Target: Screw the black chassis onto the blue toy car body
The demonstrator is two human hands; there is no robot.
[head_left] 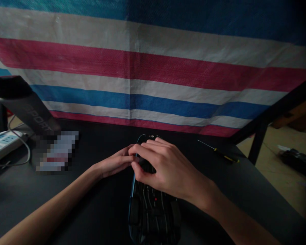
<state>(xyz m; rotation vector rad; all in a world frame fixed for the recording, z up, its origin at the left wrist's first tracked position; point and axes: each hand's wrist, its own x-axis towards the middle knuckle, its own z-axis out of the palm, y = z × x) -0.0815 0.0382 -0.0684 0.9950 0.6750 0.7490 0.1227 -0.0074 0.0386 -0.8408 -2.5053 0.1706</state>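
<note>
A dark toy car (153,214) lies upside down on the table, its ridged underside and two wheels at the near end facing me. Blue body edging shows along its left side. My left hand (117,161) reaches in from the left, its fingers closed together against the car's left edge toward the far end. Arched over the car's far half is my right hand (163,163), with thumb and forefinger bent toward the left fingertips. Whatever lies between the right fingertips is hidden. The right palm covers much of the far underside.
A screwdriver (219,154) with a yellow-and-black handle lies on the table at right. At left are a grey bottle (28,105), a white power strip (5,146) with a cable, and a blurred-out flat item (58,151). A striped sheet (153,68) hangs behind the table.
</note>
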